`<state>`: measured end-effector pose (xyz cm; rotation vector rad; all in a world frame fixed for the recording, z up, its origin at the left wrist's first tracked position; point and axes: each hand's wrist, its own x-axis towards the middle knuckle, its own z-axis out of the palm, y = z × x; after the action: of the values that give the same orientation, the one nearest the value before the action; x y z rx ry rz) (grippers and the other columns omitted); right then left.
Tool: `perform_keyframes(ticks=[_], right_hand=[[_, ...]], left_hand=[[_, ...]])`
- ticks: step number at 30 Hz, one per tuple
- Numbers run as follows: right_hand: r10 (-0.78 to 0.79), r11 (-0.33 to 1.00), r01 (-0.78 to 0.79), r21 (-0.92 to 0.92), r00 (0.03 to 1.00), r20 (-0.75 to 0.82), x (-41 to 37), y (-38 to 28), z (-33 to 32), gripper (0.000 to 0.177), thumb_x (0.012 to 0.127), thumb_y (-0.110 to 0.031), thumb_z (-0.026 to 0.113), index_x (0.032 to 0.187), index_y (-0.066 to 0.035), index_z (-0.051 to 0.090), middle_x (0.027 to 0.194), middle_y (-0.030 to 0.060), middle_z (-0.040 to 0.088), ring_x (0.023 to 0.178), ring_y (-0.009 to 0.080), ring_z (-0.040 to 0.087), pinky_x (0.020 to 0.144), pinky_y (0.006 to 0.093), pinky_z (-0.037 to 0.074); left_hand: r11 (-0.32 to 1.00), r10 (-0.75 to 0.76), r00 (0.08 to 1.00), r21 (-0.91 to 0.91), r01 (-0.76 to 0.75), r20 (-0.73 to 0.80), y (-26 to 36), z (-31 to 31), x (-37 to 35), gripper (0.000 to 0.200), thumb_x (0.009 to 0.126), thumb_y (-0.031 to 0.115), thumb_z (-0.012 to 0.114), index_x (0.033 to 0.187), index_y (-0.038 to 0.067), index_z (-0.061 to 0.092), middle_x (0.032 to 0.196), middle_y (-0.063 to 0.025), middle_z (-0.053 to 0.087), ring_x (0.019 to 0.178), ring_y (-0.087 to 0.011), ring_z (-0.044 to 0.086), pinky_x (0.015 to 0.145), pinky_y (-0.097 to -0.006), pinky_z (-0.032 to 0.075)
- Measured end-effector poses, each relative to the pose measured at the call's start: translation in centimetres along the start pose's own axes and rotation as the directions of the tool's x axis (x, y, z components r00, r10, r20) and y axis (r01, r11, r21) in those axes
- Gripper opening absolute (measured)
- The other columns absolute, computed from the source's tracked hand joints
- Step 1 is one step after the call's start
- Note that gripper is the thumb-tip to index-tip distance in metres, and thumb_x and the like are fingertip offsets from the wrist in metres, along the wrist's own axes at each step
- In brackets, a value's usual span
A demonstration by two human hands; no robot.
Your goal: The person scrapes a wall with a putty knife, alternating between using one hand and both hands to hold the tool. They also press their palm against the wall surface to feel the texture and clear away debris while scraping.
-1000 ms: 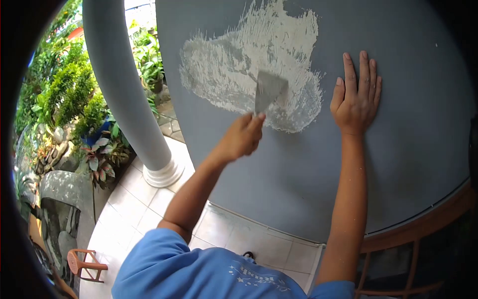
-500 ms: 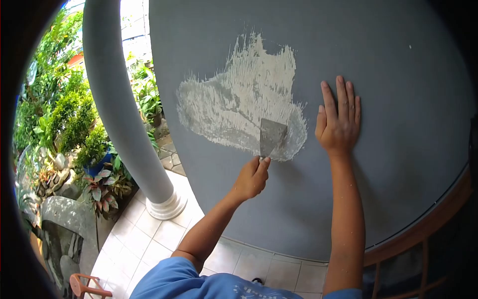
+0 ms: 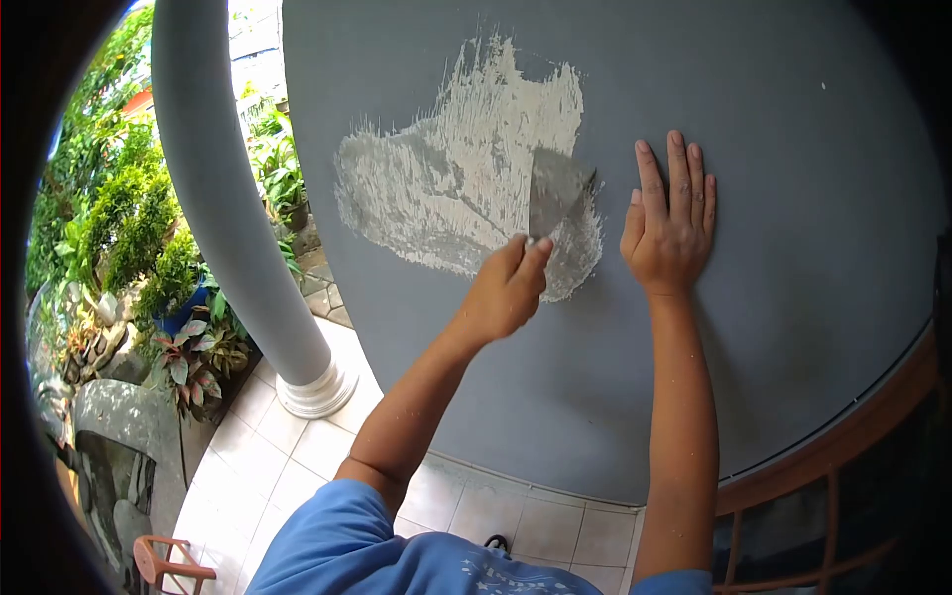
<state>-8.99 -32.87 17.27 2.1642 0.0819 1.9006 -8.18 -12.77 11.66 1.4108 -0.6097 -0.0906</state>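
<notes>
My left hand (image 3: pixel 508 290) is closed around the handle of a putty knife (image 3: pixel 555 190). Its flat metal blade points up and lies against the right part of a scraped patch (image 3: pixel 436 203) on the grey wall (image 3: pixel 754 109). The patch is rough, with off-white streaks and bare grey areas, and its edges are ragged. Most of the handle is hidden in my fist. To the right of the patch, my right hand (image 3: pixel 672 223) rests flat on the painted wall with its fingers stretched upward, holding nothing.
A round grey column (image 3: pixel 223 218) with a white base stands on the left, over pale floor tiles (image 3: pixel 288 486). Garden plants (image 3: pixel 149 238) and rocks lie beyond it. A brown plastic stool (image 3: pixel 164 560) is at bottom left. Brown-framed panes (image 3: pixel 793 531) border the wall at lower right.
My left hand has pushed the putty knife upward along the right side of the patch. My right hand stays at the same spot on the wall. The view has shifted slightly.
</notes>
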Motion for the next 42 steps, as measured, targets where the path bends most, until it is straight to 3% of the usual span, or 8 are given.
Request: perform_keyframes(ticks=[8, 13, 16, 29, 33, 38, 39, 42], right_hand=[[0.014, 1.0, -0.013, 0.008, 0.998, -0.053, 0.4, 0.2, 0.5, 0.051, 0.091, -0.013, 0.049, 0.139, -0.028, 0.055, 0.15, 0.001, 0.047, 0.14, 0.0228, 0.041, 0.118, 0.0415, 0.028], [0.006, 1.0, -0.005, 0.025, 0.999, -0.045, -0.2, 0.3, 0.5, 0.052, 0.09, -0.01, 0.049, 0.139, -0.028, 0.055, 0.15, 0.0003, 0.047, 0.14, 0.0225, 0.042, 0.117, 0.0412, 0.03], [0.006, 1.0, -0.004, 0.022, 0.998, -0.07, -0.2, 0.3, 0.7, 0.053, 0.089, -0.01, 0.05, 0.138, -0.028, 0.056, 0.149, 0.0001, 0.047, 0.139, 0.0225, 0.043, 0.116, 0.0416, 0.031], [0.008, 1.0, -0.007, 0.014, 0.994, -0.11, 0.0, 0.3, 1.1, 0.054, 0.088, -0.01, 0.051, 0.139, -0.029, 0.055, 0.148, -0.0005, 0.049, 0.137, 0.0214, 0.045, 0.115, 0.0416, 0.033], [-0.003, 1.0, 0.005, 0.029, 0.997, -0.081, -0.3, 0.3, 0.7, 0.052, 0.09, -0.011, 0.05, 0.138, -0.028, 0.055, 0.148, -0.0003, 0.049, 0.137, 0.0213, 0.045, 0.115, 0.0418, 0.032], [0.007, 0.99, 0.011, 0.141, 0.992, -0.125, -1.6, 0.1, 0.9, 0.047, 0.091, -0.01, 0.05, 0.136, -0.022, 0.057, 0.147, 0.002, 0.05, 0.137, 0.0245, 0.045, 0.114, 0.044, 0.033], [0.003, 0.984, 0.023, 0.174, 0.989, -0.151, -1.7, 0.1, 0.8, 0.047, 0.091, -0.01, 0.049, 0.136, -0.02, 0.057, 0.147, 0.0032, 0.05, 0.137, 0.0262, 0.045, 0.114, 0.0448, 0.033], [0.064, 0.905, -0.02, 0.424, 0.994, -0.089, -5.3, -1.9, -0.6, 0.045, 0.092, -0.007, 0.047, 0.137, -0.01, 0.055, 0.145, 0.0113, 0.05, 0.136, 0.0331, 0.045, 0.112, 0.0452, 0.035]], left_hand=[[0.992, 0.054, 0.997, 0.121, -0.047, -0.056, -6.3, 0.6, -3.1, 0.036, 0.106, 0.036, 0.043, 0.081, 0.01, 0.041, 0.059, 0.0052, 0.036, 0.044, -0.0039, 0.034, 0.038, -0.0228, 0.031], [0.993, 0.0, 1.0, 0.116, 0.001, -0.01, 0.5, -0.2, 0.5, 0.035, 0.106, 0.036, 0.042, 0.084, 0.009, 0.041, 0.059, 0.0058, 0.036, 0.043, -0.0031, 0.033, 0.037, -0.0221, 0.03], [0.985, -0.165, 0.986, 0.056, 0.164, 0.016, -3.7, 0.2, -2.5, 0.037, 0.106, 0.037, 0.043, 0.082, 0.009, 0.041, 0.059, 0.0055, 0.036, 0.043, -0.0035, 0.032, 0.037, -0.022, 0.029], [0.986, -0.098, 0.995, 0.134, 0.1, -0.02, -4.2, -0.1, -2.9, 0.035, 0.105, 0.036, 0.044, 0.081, 0.01, 0.041, 0.059, 0.0058, 0.034, 0.044, -0.0031, 0.032, 0.037, -0.022, 0.028], [0.966, 0.044, 0.997, 0.256, -0.026, -0.065, 0.8, -0.4, 1.2, 0.043, 0.103, 0.038, 0.045, 0.081, 0.001, 0.048, 0.064, -0.0048, 0.052, 0.055, -0.0105, 0.047, 0.052, -0.0302, 0.042], [0.955, 0.076, 0.991, 0.294, -0.04, -0.113, -6.1, 1.2, 0.0, 0.043, 0.104, 0.042, 0.043, 0.087, 0.002, 0.046, 0.064, -0.0046, 0.053, 0.057, -0.011, 0.05, 0.054, -0.0295, 0.044], [0.98, 0.049, 0.992, 0.199, -0.025, -0.114, -5.5, 2.1, -1.4, 0.038, 0.106, 0.041, 0.042, 0.086, 0.008, 0.041, 0.07, -0.0001, 0.047, 0.052, -0.0063, 0.038, 0.048, -0.0231, 0.037], [0.992, 0.096, 0.989, 0.087, -0.087, -0.115, -2.5, 2.9, -2.5, 0.037, 0.106, 0.041, 0.04, 0.095, 0.006, 0.045, 0.069, -0.0006, 0.047, 0.065, -0.0106, 0.043, 0.064, -0.0254, 0.043]])
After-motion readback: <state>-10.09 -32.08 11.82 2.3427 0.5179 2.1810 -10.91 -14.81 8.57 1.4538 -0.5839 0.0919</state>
